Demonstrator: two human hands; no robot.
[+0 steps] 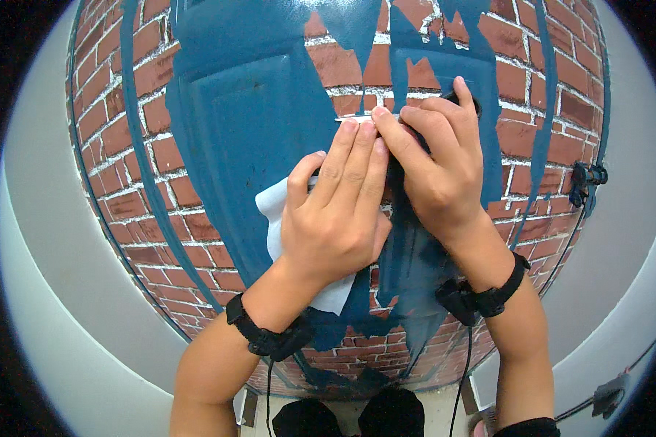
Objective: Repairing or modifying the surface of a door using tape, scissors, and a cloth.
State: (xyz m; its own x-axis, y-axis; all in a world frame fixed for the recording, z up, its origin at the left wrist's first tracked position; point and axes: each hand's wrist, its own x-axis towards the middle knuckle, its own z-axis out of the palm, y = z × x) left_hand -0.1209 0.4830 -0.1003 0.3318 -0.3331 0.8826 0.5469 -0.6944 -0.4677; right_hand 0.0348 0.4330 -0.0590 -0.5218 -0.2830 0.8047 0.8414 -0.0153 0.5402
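Note:
In front of me stands a blue panelled door (pixel 233 109) with torn brick-patterned covering (pixel 335 65) on it. My left hand (pixel 335 211) lies close to the surface, its middle fingers stretched up side by side and their tips pressed at a thin white strip (pixel 353 118). A white cloth (pixel 271 211) is bunched under its palm and hangs out below. My right hand (pixel 441 160) is curled round a dark object, mostly hidden by its fingers. Its index fingertip meets the right part of the white strip, beside the left fingertips.
Black straps with small devices (pixel 270 339) circle both wrists, and cables hang from them. At the right edge of the brick pattern sits a black fitting (pixel 589 182) with a cord. Pale walls (pixel 44 240) flank the door. My dark shoes (pixel 392 414) show below.

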